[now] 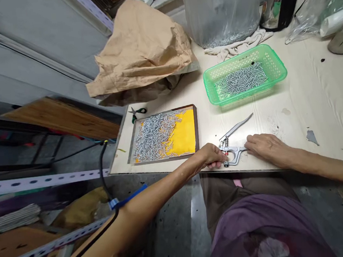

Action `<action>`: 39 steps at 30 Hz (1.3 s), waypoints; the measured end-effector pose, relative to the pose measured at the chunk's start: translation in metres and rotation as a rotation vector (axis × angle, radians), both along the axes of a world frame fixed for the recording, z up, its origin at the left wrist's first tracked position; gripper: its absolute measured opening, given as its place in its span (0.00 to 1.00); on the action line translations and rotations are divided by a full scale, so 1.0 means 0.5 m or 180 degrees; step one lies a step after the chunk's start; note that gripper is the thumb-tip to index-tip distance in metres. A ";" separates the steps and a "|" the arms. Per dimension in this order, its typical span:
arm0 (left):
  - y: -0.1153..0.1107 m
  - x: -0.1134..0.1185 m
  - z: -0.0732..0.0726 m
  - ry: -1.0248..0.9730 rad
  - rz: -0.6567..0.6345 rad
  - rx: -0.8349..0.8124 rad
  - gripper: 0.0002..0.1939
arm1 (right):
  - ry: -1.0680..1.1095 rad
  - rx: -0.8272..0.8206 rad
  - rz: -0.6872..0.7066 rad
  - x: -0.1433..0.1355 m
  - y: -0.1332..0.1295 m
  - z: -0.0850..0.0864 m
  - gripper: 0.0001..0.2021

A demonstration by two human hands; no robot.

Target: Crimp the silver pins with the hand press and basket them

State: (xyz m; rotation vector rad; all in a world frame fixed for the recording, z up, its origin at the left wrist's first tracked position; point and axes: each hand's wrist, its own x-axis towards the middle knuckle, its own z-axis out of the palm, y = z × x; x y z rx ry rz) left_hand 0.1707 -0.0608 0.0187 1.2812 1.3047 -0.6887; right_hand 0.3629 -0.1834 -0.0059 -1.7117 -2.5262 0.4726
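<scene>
Grey metal snap-fastener pliers (236,153) lie at the front edge of the table, their upper handle raised and a spring and a red part showing by the jaw. My right hand (265,149) is closed over the end of the lower handle, resting on the tabletop. At the jaw, the fingers of my left hand (212,155) are pinched together; what they hold is too small and hidden to name. Left of that hand, a shallow tray (196,126) with a yellow bottom holds many small silver metal pieces (154,136). Similar pieces fill part of a green plastic basket (247,96) farther back.
Black-handled scissors (139,111) lie behind the tray. A crumpled brown paper bag (144,45), a large clear plastic bag (223,8), a cloth (242,44) and a shiny kettle (280,0) stand along the back. A black cable (103,164) hangs at the left.
</scene>
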 end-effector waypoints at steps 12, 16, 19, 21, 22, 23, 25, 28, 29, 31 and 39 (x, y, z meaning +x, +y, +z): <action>-0.002 -0.017 -0.015 -0.0091 0.0282 -0.0267 0.18 | -0.0201 0.0186 0.0110 0.060 0.079 -0.019 0.48; -0.006 -0.026 -0.024 -0.0185 0.0399 -0.0226 0.19 | -0.0225 0.0172 0.0092 0.050 0.071 -0.004 0.39; -0.013 -0.031 -0.028 -0.0285 0.0522 -0.0202 0.19 | -0.0203 0.0219 0.0037 0.048 0.059 0.002 0.33; -0.019 -0.034 -0.027 -0.0348 0.0596 -0.0187 0.17 | -0.0183 0.0261 0.0034 0.048 0.051 0.003 0.30; -0.023 -0.037 -0.025 -0.0343 0.0591 -0.0146 0.16 | -0.0169 0.0275 0.0044 0.048 0.047 0.003 0.29; -0.027 -0.041 -0.022 -0.0318 0.0525 -0.0027 0.16 | -0.0148 0.0291 0.0054 0.047 0.043 0.003 0.28; -0.036 -0.049 -0.015 -0.0310 0.0180 0.0617 0.17 | -0.0097 0.0343 0.0055 0.045 0.036 0.003 0.27; -0.053 -0.053 -0.010 -0.0715 -0.0605 0.2304 0.13 | -0.0085 0.0402 0.0011 0.038 0.029 0.003 0.26; -0.058 -0.048 -0.012 -0.0953 -0.0881 0.2761 0.10 | -0.0106 0.0403 -0.0006 0.035 0.027 0.002 0.26; -0.066 -0.029 -0.021 -0.1436 -0.1434 0.3268 0.13 | -0.0135 0.0408 -0.0036 0.031 0.025 -0.002 0.26; -0.048 0.044 -0.057 -0.1825 -0.2839 0.3207 0.32 | -0.0046 0.0263 -0.0291 0.044 0.007 -0.007 0.38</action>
